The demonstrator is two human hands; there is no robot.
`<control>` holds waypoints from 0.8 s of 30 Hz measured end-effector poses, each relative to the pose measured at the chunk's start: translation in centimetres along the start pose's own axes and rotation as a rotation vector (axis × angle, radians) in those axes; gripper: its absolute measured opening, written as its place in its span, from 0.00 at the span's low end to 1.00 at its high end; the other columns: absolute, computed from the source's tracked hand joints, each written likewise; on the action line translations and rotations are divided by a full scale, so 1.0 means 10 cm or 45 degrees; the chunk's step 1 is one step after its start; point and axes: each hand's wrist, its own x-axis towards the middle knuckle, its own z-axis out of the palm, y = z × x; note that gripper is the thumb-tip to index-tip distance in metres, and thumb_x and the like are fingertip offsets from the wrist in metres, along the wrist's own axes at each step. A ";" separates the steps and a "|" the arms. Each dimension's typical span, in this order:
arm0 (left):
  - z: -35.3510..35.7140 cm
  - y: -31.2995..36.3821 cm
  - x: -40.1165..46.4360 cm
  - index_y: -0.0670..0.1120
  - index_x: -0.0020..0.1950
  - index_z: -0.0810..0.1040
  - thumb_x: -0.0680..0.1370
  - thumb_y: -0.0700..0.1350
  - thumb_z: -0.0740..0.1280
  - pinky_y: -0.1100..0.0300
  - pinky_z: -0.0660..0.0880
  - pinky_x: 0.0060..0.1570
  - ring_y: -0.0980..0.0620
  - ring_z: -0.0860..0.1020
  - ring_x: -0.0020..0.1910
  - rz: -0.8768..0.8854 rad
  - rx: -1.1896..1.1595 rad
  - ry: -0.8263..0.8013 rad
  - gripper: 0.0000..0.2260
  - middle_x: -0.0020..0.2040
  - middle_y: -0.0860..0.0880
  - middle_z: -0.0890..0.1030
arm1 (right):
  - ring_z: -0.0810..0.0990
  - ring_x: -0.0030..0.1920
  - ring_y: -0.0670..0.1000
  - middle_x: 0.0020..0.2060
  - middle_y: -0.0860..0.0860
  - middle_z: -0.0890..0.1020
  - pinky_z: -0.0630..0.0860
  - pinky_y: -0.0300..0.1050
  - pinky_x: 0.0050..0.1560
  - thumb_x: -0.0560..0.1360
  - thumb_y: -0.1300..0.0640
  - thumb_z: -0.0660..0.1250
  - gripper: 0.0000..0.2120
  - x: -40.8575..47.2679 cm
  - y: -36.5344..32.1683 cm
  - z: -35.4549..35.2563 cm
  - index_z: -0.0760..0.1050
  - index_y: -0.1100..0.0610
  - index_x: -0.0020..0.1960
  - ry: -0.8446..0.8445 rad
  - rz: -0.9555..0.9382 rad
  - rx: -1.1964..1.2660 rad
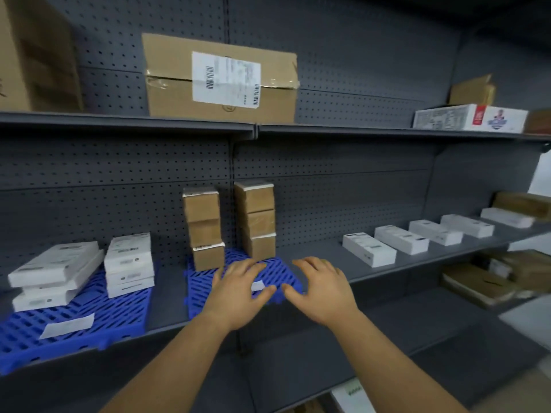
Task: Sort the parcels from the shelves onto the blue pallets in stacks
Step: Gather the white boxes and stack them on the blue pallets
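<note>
Grey pegboard shelving, head view only. Left hand and right hand hover side by side, each grip wide, holding nothing. Directly under them: blue pallet; just beyond, two brown stacks. Left of grip: second pallet with white stacks. Right of grip: row of white parcels unsorted. Judged roughly half done.

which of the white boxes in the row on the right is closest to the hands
The leftmost white box in that row, nearest the right hand; the other four run off to the right.
</note>
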 end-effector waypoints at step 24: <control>1.71 2.51 1.88 0.57 0.73 0.64 0.77 0.65 0.57 0.49 0.51 0.72 0.55 0.58 0.73 0.263 -0.137 -0.097 0.26 0.73 0.56 0.63 | 0.71 0.65 0.51 0.65 0.47 0.74 0.70 0.53 0.62 0.72 0.34 0.59 0.30 0.18 3.24 -0.53 0.71 0.50 0.68 0.165 0.281 -0.089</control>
